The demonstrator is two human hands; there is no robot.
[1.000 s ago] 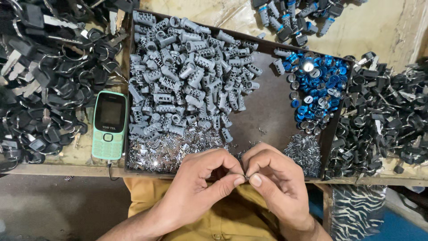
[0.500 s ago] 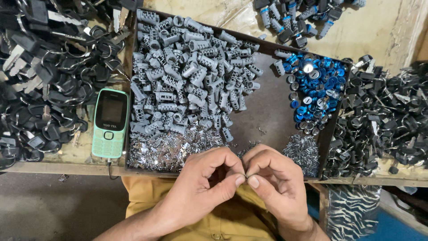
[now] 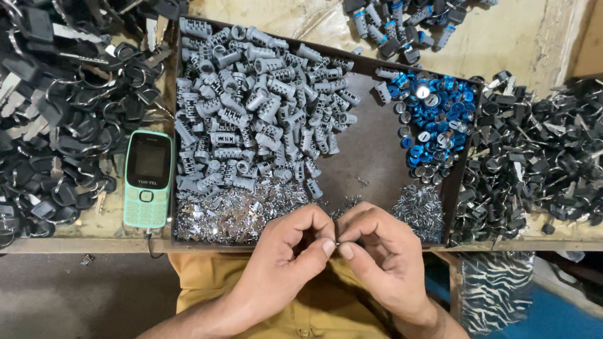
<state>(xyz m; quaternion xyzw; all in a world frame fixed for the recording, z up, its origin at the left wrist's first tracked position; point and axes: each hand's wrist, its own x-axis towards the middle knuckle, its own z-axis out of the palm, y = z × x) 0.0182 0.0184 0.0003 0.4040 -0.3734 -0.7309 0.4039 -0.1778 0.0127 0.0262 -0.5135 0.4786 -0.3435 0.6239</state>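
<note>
**Metal sliver pinched between two thumbs at the near edge of the tray**

Metal, thin and bright: the small part point(image 3: 337, 242) I am working shows only as a glint between the thumb tips, just over the near edge of the dark tray point(image 3: 370, 163) and close to the near edge of the tabletop point(image 3: 100, 229). My left hand point(image 3: 286, 260) is curled, thumb and forefinger closed on the part from one side; my right hand point(image 3: 377, 257) is closed on it from the other, thumbs nearly touching.

I judge the piece to be very light, stiff and slick, the sort of thing that springs out of a loose pinch and vanishes among the shiny metal slivers point(image 3: 235, 210) heaped at the tray's near left corner. It wants holding by its flat faces with fingertip pads, not by the ends. Most of it is hidden by my fingers, so its shape is unclear; what shows suggests its long axis runs left to right, parallel with the tray's near edge, but I cannot tell which end leads.

Grey lock cylinders point(image 3: 257, 107) fill the tray's far left, blue caps point(image 3: 436, 113) its far right corner. A green keypad phone point(image 3: 148, 179) lies left of the tray beside black-headed keys point(image 3: 56, 119).
</note>
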